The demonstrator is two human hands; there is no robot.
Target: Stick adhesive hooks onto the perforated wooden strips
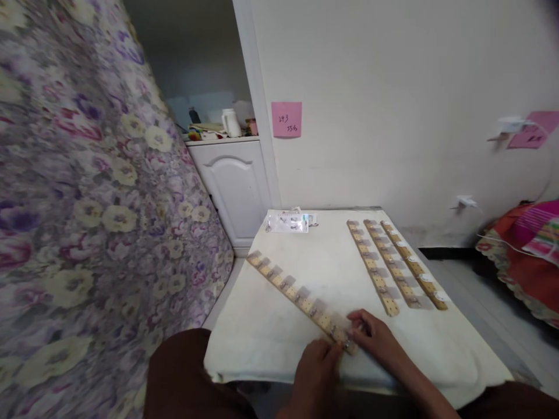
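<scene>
A long narrow wooden strip [278, 280] lies diagonally on the cloth-covered table [279, 331], with pin holes and small metal pieces on clear squares along it. My left hand [317, 364] is closed at the strip's near end, fingertips pressed on its edge. On the other side of that end, my right hand [375, 334] is bent with thumb and fingers close together beside the last pieces. Whatever those fingers hold is too small to make out. Farther right lie a left wooden strip [368, 265], a middle wooden strip [387, 256] and a right wooden strip [413, 260], each carrying small pieces.
Clear plastic packets [286, 223] lie at the table's far left corner. A flowered curtain [109, 203] hangs on the left, beside a white cabinet [238, 192] holding a white jug [231, 123]. A wall stands behind the table; a red cloth-covered heap [519, 256] is at right.
</scene>
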